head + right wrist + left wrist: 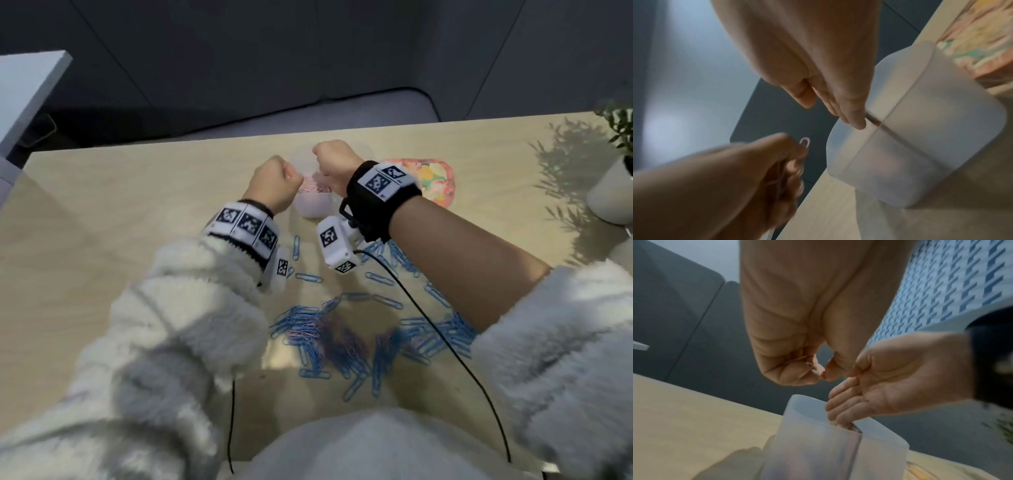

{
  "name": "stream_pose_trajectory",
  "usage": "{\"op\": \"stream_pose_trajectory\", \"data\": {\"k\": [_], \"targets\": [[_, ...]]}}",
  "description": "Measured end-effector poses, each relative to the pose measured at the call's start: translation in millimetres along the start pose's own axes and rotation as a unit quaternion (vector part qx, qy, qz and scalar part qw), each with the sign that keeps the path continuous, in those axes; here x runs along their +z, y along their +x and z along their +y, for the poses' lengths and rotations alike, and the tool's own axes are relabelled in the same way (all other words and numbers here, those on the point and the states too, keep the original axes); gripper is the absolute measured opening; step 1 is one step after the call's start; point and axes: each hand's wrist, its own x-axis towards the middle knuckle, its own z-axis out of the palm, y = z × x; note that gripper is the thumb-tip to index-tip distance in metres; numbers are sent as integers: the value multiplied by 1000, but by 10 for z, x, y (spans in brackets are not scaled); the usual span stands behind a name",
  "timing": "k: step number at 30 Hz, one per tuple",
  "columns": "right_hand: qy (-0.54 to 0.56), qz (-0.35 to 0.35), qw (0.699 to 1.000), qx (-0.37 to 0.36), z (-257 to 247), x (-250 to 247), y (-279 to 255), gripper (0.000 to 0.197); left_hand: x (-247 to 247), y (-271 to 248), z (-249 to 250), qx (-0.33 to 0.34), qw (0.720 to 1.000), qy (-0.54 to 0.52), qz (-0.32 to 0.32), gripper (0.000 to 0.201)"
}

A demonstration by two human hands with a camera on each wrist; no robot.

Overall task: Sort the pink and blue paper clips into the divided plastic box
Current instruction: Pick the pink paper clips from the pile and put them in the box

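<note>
Your left hand (764,164) curls, pinching a pale pink wire paper clip (805,141) | your right hand (875,395) flat, straight fingertips dipping into the frosted divided plastic box (818,451) | box on table beneath both hands.

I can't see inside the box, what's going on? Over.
Left hand pinches pink clip. Right hand open, fingers dipping into box. Blue clips piled nearby.

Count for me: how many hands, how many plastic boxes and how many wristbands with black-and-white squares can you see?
Hands: 2, the left hand pinching a paper clip, the right hand open at the box
Plastic box: 1
Wristbands: 2
Total: 5
</note>
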Motion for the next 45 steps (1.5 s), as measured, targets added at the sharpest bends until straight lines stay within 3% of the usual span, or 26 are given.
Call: {"op": "stream_pose_trajectory", "data": {"k": [3, 5, 8, 11, 13, 16, 18, 21, 24, 28, 30, 35, 38, 40, 43, 45], "targets": [[-10, 75, 991, -107, 82, -101, -128, 34, 149, 225, 165, 17, 999, 45, 4, 10], [27, 119, 980, -156, 181, -162, -313, 22, 256, 335, 226, 17, 996, 88, -11, 21], [-36, 139, 967, -211, 369, -282, -652, 27, 354, 392, 237, 28, 989, 144, -33, 36], [-118, 88, 963, -227, 615, -305, -931, 25, 315, 310, 171, 58, 991, 118, -21, 40], [-205, 9, 955, -214, 849, -265, -1038, 23, 233, 146, 66, 95, 992, 80, 12, 34], [-376, -133, 896, -194, 1208, -136, -1142, 26, 165, -278, -198, 158, 985, 32, 53, 24], [-443, -165, 860, -189, 1387, -37, -1195, 27, 204, -640, -452, 168, 985, 44, 2, 17], [-486, -155, 831, -222, 1518, 48, -1199, 19, 326, -1134, -830, 92, 988, 56, -113, 14], [-482, -135, 842, -202, 1531, -8, -1153, 12, 442, -1426, -1102, 40, 987, 46, -146, 18], [-379, -65, 911, -149, 1541, -247, -1162, 7, 497, -1512, -1236, -10, 995, 12, -100, 13], [-363, -30, 922, -130, 1581, -382, -1136, 7, 497, -1508, -1250, -22, 996, -7, -91, 9], [-456, 51, 875, -154, 1596, -464, -1128, 27, 409, -1432, -1268, -47, 994, -91, -39, 6], [-494, 47, 846, -194, 1554, -309, -1188, 26, 352, -1364, -1286, -66, 991, -118, -7, 3], [-498, 32, 848, -179, 1516, -177, -1201, 23, 353, -1345, -1297, -72, 994, -87, 4, 2], [-524, 25, 840, -138, 1469, -37, -1159, 29, 372, -1372, -1316, -17, 998, 60, 15, 11], [-528, 0, 837, -142, 1459, 25, -1128, 32, 384, -1434, -1331, 13, 995, 96, -30, 12]]}}
